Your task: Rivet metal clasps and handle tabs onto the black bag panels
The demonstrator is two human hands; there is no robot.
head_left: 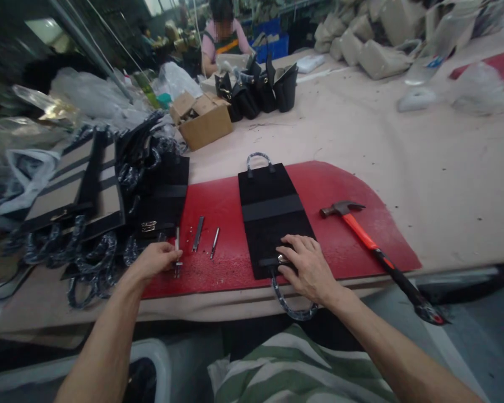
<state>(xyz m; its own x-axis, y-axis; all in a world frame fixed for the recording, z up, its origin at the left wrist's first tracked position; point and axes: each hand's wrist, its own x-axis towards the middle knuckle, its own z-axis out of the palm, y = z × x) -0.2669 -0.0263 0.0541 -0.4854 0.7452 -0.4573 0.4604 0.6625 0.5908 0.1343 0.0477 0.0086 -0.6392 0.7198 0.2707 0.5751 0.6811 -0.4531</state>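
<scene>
My left hand (158,259) is closed, with thumb and fingers pinching a slim metal punch (177,238) held upright over the left part of the red mat (218,210). Fingers apart, my right hand (308,266) rests on the lower end of a black bag panel (273,210). A small shiny metal clasp (282,258) shows between its thumb and fingers. Plastic-wrapped handles stick out at both ends of this panel, the upper handle (258,158) and the lower handle (294,310). Between my hands lie a flat metal tool (198,234) and a short metal rod (215,243).
A claw hammer (363,232) lies at the mat's right, its handle past the table edge. Stacked bag panels (79,184) fill the left. Behind stand a cardboard box (205,126) and black bags (260,92). A person (222,39) sits across the table (403,151).
</scene>
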